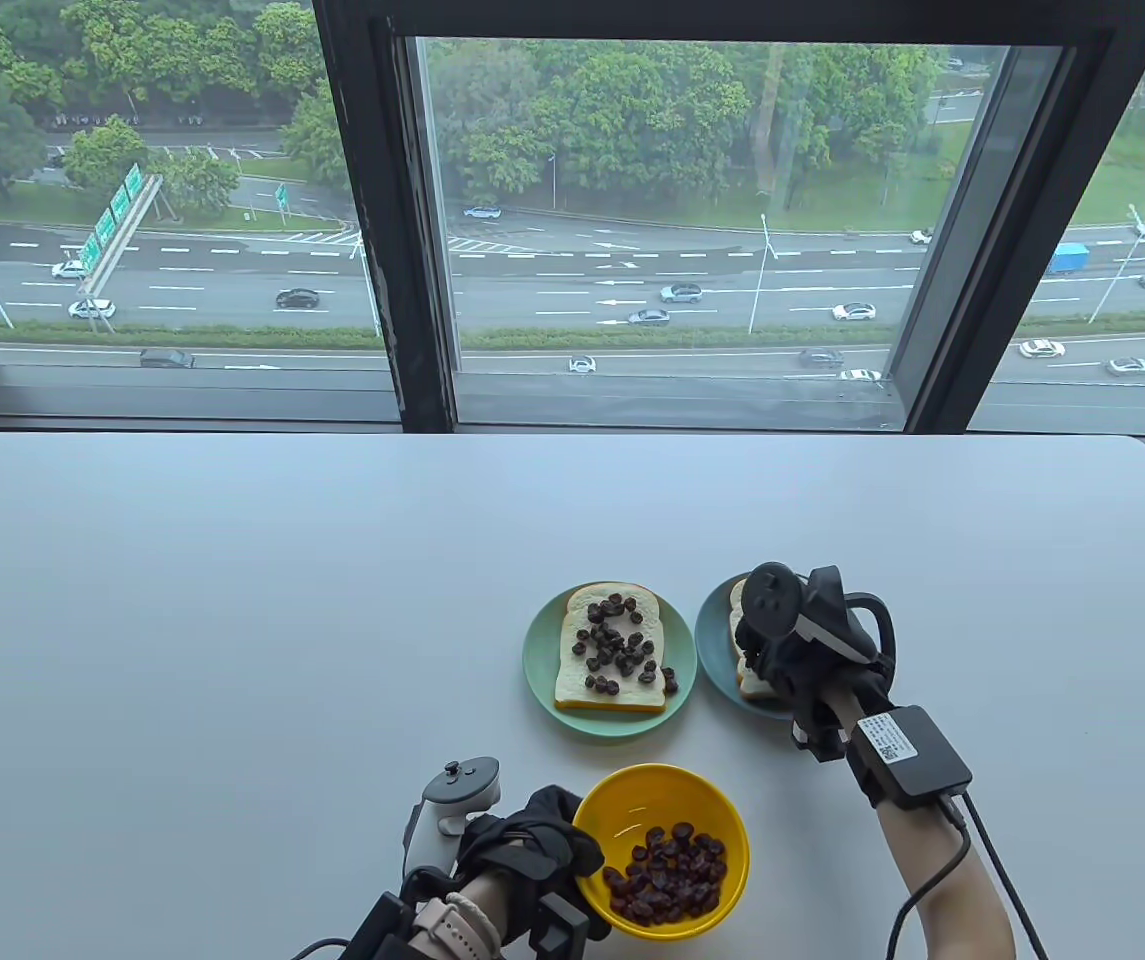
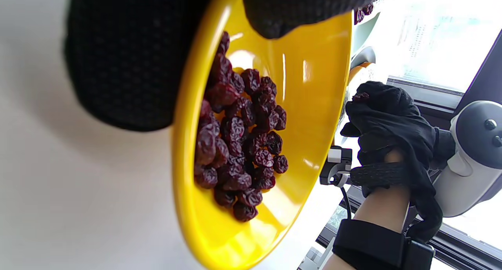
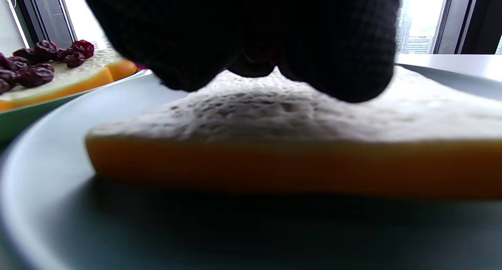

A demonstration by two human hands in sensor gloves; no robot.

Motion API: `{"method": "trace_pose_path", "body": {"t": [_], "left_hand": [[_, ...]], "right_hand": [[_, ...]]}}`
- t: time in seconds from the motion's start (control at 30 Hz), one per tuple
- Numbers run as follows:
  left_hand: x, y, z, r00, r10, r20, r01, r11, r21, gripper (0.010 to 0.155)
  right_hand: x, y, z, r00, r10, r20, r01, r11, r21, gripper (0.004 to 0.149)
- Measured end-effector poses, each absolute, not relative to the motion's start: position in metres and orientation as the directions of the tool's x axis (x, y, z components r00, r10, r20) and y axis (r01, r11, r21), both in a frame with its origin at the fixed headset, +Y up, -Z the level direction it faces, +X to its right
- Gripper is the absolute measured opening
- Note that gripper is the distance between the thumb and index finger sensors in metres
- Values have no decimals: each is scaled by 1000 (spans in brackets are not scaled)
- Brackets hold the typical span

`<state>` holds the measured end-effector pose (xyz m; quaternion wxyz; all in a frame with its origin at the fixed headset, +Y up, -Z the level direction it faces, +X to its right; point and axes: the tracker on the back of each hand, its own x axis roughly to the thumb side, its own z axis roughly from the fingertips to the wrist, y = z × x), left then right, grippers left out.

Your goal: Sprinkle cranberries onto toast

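Yellow plastic bowl [image 1: 661, 850] of cranberries [image 1: 667, 885] sits near the table's front edge, the left hand [image 1: 522, 850] gripping its rim, thumb inside. Over the bare toast [image 3: 298, 144] on the blue plate [image 1: 715, 640], the right hand [image 1: 782, 650] hovers, fingers bunched, apparently pinching something reddish, though the view is dark. Light, wrinkled and likely tacky, the berries suit small fingertip pinches from the heap.
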<state>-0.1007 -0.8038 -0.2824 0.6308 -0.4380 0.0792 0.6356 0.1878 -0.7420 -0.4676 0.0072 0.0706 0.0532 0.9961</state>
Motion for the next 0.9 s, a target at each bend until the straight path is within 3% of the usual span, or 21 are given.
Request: {"method": "trace_pose_path", "body": {"t": [0.1, 0.33, 0.63, 0.9], "left_hand": [[-101, -803, -282, 181, 730, -659, -873, -190, -449, 57], [-102, -803, -281, 190, 725, -662, -874, -183, -450, 57], [-102, -803, -281, 194, 726, -660, -874, -178, -453, 57], [-103, -803, -282, 196, 730, -654, -880, -164, -447, 57]], "right_hand": [[182, -746, -466, -981, -116, 152, 129, -989, 78, 40], [192, -744, -461, -981, -125, 147, 137, -988, 74, 48], [222, -740, -453, -990, 13, 140, 8, -989, 150, 59], [216, -704, -414, -960, 119, 254, -89, -988, 127, 63]]}}
